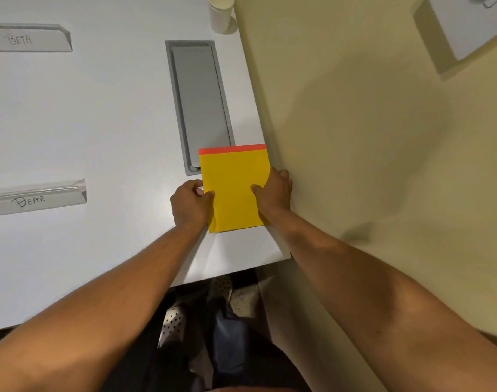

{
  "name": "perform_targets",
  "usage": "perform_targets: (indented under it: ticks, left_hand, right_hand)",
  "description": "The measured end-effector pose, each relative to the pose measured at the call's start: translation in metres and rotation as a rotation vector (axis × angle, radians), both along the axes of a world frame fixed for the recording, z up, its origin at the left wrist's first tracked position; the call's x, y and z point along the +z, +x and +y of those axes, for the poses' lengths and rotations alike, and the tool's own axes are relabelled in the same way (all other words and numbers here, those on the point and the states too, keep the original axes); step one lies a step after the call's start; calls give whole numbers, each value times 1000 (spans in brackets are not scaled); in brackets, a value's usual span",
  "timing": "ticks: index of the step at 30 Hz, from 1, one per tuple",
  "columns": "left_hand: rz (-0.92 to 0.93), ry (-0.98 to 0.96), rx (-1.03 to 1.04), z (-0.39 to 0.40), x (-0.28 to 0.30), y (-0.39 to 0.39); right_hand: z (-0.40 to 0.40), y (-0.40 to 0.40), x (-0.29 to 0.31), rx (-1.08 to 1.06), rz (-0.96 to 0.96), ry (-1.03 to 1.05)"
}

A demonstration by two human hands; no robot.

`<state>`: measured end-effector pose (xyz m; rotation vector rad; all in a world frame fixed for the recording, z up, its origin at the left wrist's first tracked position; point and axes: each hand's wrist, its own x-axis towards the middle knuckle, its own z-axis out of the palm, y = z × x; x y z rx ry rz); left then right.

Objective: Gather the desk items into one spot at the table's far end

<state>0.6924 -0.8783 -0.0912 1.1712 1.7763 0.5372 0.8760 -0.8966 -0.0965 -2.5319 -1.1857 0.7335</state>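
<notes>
Hands grasp a yellow pad point(233, 190) with a red top strip at the table's point(100, 123) right edge, near its near right corner: left hand point(191, 203) pinches the pad's left side, right hand point(274, 195) its right side. The pad's far end overlaps a grey cable hatch point(200, 103). A paper cup point(221, 14) stands farther along that edge; nameplates marked BETA point(29, 38) and BEAR point(38, 196) lie toward the left edge.

In front of me the white tabletop point(106, 131) carries a yellow pad point(234, 190) near its right edge, two clear nameplates marked "BETA" point(29, 39) and "BEAR" point(36, 198), and a paper cup point(220, 14).
</notes>
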Motion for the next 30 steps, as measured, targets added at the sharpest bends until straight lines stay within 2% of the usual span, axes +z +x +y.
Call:
perform_targets:
  ticks: [8, 21, 30]
  left_hand:
    - [23, 0, -14, -2, 0, 2]
    - [63, -3, -4, -3, -5, 7]
    - [54, 15, -22, -4, -3, 8]
  right_hand:
    - [2, -2, -5, 73, -115, -63]
    - [4, 3, -8, 84, -102, 26]
    - [5, 4, -3, 84, -86, 16]
